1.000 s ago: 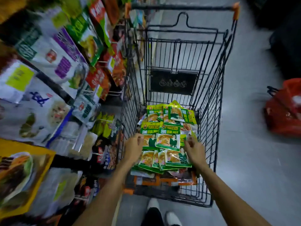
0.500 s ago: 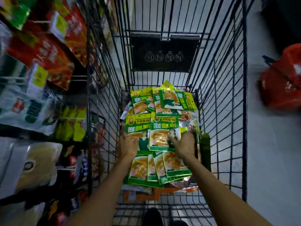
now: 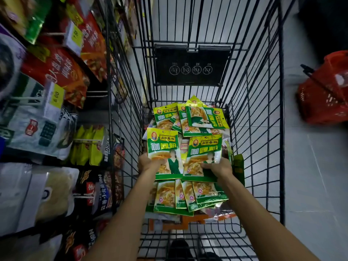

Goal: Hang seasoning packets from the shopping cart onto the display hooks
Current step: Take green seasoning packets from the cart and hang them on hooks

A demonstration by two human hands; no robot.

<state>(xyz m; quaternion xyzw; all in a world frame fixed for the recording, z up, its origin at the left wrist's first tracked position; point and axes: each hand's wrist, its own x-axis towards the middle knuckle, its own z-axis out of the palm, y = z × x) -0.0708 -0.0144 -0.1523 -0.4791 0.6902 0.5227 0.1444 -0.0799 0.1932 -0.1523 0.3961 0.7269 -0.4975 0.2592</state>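
A black wire shopping cart [image 3: 263, 113] fills the middle of the head view. Inside it lies a heap of green and yellow seasoning packets [image 3: 190, 196]. My left hand [image 3: 148, 163] grips the lower left edge of one green packet [image 3: 162, 147], lifted above the heap. My right hand [image 3: 218, 167] grips the lower right of a second green packet [image 3: 204, 153], also raised and tilted slightly. More of the same packets [image 3: 203, 117] lie at the far end of the cart. The display hooks [image 3: 26, 98] stick out from the shelving on the left with yellow price tags.
Hanging red, white and yellow-green packets crowd the display rack [image 3: 56, 129] close against the cart's left side. A red plastic shopping basket [image 3: 323, 95] stands on the grey tiled floor at the right. My shoes [image 3: 180, 249] show below the cart's near end.
Both hands have closed on a packet each and raised them off the heap. The camera has moved closer over the cart.
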